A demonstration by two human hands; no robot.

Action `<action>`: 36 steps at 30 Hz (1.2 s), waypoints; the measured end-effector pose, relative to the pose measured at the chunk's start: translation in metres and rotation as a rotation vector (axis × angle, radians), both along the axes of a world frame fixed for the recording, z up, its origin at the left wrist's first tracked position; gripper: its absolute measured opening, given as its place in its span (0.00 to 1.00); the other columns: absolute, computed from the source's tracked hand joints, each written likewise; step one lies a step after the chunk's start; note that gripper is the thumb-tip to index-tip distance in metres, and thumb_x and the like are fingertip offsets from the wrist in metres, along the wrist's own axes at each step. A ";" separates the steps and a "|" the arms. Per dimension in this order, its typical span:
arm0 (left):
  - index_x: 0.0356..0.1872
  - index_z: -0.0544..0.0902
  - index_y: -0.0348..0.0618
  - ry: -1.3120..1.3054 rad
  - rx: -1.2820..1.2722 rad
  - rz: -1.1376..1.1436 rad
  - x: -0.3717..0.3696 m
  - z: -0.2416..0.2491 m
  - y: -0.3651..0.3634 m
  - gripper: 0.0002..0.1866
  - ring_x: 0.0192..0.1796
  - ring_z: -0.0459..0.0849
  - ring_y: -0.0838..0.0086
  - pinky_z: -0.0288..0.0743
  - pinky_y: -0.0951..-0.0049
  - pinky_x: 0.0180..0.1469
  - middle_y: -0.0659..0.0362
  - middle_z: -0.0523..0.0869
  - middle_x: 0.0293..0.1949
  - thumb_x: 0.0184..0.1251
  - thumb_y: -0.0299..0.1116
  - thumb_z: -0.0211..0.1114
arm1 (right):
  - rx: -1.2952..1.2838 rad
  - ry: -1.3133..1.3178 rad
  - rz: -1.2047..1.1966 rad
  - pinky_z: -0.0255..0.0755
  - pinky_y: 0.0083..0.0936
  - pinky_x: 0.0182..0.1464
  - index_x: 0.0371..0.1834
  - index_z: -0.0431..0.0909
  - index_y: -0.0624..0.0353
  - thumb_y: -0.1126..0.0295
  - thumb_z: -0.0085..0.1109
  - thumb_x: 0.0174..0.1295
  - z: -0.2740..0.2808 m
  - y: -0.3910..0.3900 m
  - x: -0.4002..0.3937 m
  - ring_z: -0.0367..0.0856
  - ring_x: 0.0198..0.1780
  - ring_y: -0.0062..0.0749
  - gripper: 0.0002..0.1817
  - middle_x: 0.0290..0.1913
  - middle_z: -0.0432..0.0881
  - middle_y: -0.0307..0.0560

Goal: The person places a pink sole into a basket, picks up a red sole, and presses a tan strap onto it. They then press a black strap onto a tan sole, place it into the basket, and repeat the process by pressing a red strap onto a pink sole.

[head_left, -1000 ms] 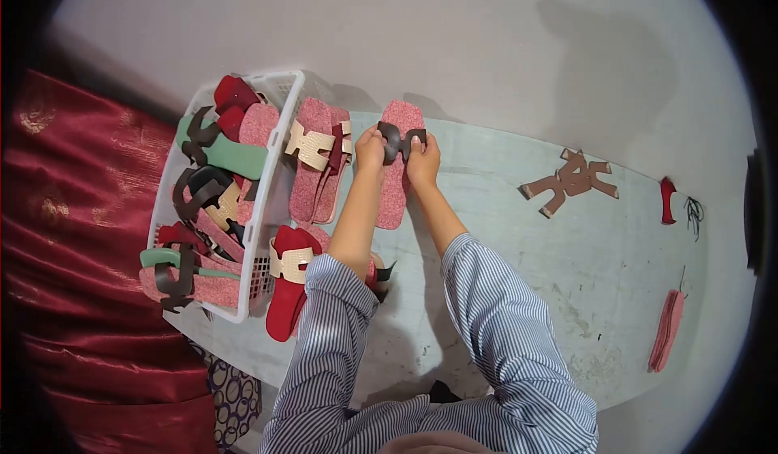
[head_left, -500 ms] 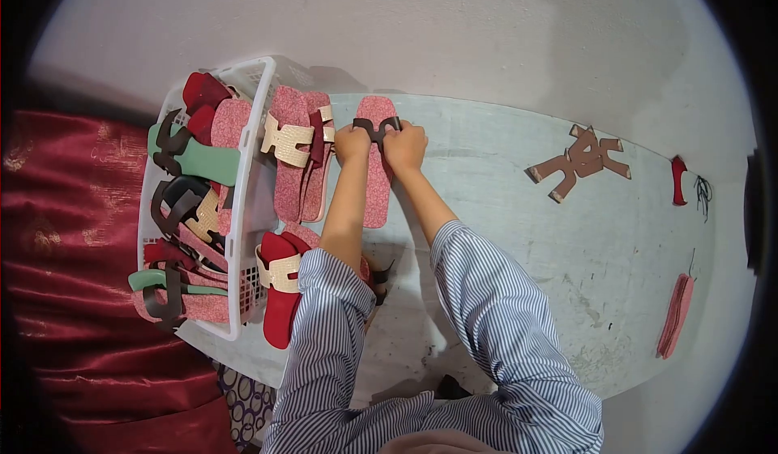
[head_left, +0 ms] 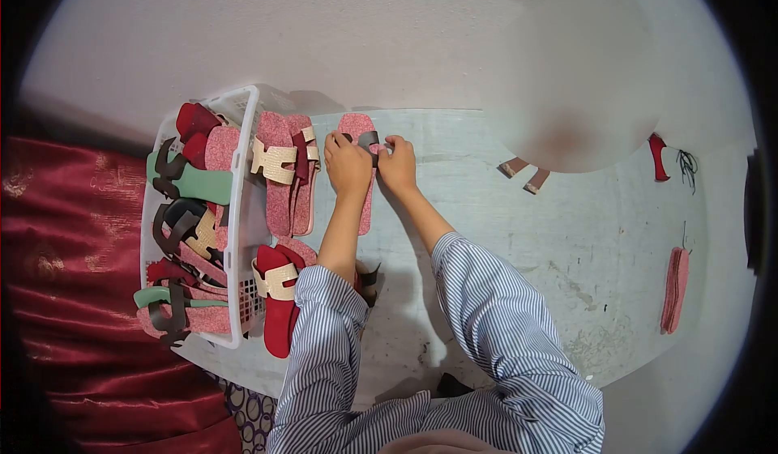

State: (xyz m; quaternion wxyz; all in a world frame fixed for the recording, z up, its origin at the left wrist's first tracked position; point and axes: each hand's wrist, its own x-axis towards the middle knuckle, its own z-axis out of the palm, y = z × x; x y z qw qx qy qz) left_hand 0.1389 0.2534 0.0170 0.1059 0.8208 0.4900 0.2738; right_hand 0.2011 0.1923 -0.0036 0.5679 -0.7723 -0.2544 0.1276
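A pink speckled sole (head_left: pixel 365 211) lies upright in the frame on the pale table, with a dark H-shaped strap (head_left: pixel 368 139) across its upper part. My left hand (head_left: pixel 348 167) lies over the left side of the sole and strap, its fingers curled on them and hiding much of the strap. At the right edge of the sole, my right hand (head_left: pixel 398 166) has its thumb beside the strap end and its fingers apart from the thumb.
On the left, a white basket (head_left: pixel 237 251) holds several sandals. Pink sandals (head_left: pixel 279 199) and a red sandal (head_left: pixel 278 316) lie between basket and arms. Brown straps (head_left: pixel 536 180) show beneath a pale blurred shape. Farther right are a red piece (head_left: pixel 658 158) and pink strips (head_left: pixel 675 290).
My left hand has moved over the strap, and my right hand has loosened from its right end. The view has shifted slightly, and a pale blur now covers most of the brown straps.
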 end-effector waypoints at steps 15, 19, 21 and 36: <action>0.55 0.67 0.39 0.147 0.175 -0.366 -0.004 -0.009 -0.232 0.26 0.65 0.55 0.53 0.47 0.49 0.63 0.47 0.65 0.58 0.50 0.31 0.54 | -0.378 -0.596 -0.293 0.51 0.40 0.55 0.31 0.74 0.57 0.78 0.51 0.41 0.004 -0.271 0.008 0.63 0.55 0.41 0.11 0.48 0.69 0.49; 0.56 0.66 0.44 0.070 0.110 -1.021 -0.028 -0.004 -0.318 0.26 0.64 0.56 0.56 0.43 0.48 0.64 0.50 0.63 0.58 0.54 0.36 0.55 | -0.444 -0.624 -0.372 0.50 0.42 0.57 0.31 0.74 0.56 0.77 0.51 0.42 0.016 -0.378 0.003 0.63 0.56 0.41 0.11 0.49 0.69 0.49; 0.56 0.66 0.45 0.087 0.177 -1.223 -0.033 -0.002 -0.340 0.25 0.64 0.57 0.58 0.44 0.50 0.64 0.52 0.63 0.58 0.55 0.38 0.55 | -0.484 -0.638 -0.419 0.50 0.42 0.57 0.32 0.74 0.56 0.77 0.52 0.42 0.014 -0.425 0.002 0.63 0.57 0.40 0.11 0.49 0.69 0.49; 0.57 0.66 0.53 -0.020 0.406 -1.559 0.067 -0.003 -0.549 0.27 0.63 0.57 0.60 0.46 0.51 0.64 0.55 0.63 0.59 0.56 0.45 0.56 | -0.636 -0.498 -0.708 0.51 0.45 0.59 0.33 0.74 0.55 0.77 0.50 0.44 0.026 -0.645 0.035 0.62 0.60 0.38 0.11 0.53 0.69 0.45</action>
